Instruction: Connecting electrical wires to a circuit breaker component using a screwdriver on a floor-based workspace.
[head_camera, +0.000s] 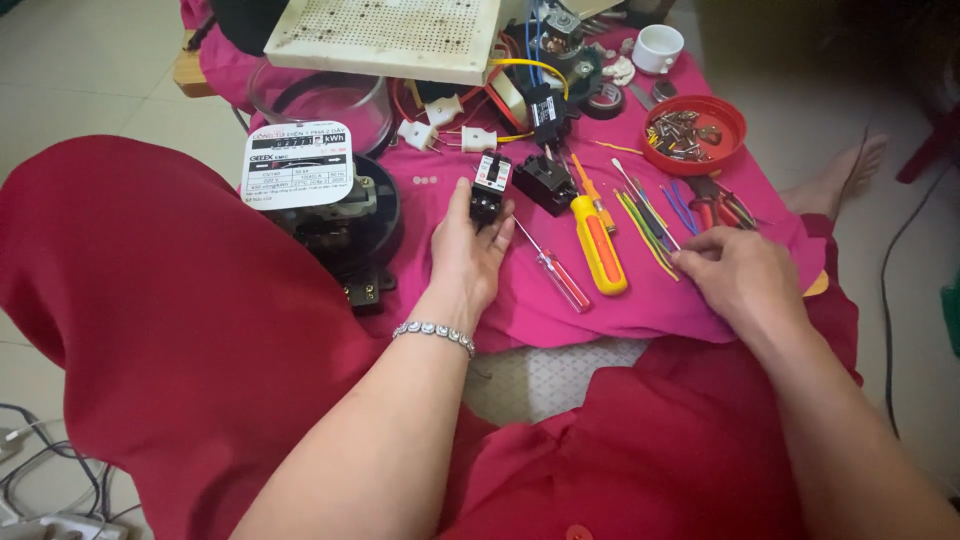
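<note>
Gripping a small black circuit breaker (489, 188) between thumb and fingers, the left hand (468, 250) holds it upright just above the pink cloth (520, 300), so that hand is closed on the part. The right hand (738, 278) rests on the cloth with fingertips curled at the near end of a loose bunch of short coloured wires (655, 222); whether one wire is already pinched I cannot tell. Between the hands lie a clear-handled screwdriver (552, 268) and a yellow-and-orange screwdriver (597, 248), both untouched. A second black breaker (543, 182) sits just beside the held one. An electricity meter (320, 205) stands to the left, a red bowl of small metal parts (693, 132) at the far right. Judged from this, a wire is being selected for the breaker; fitting it calls for a firm pinch and careful aim at a terminal.
</note>
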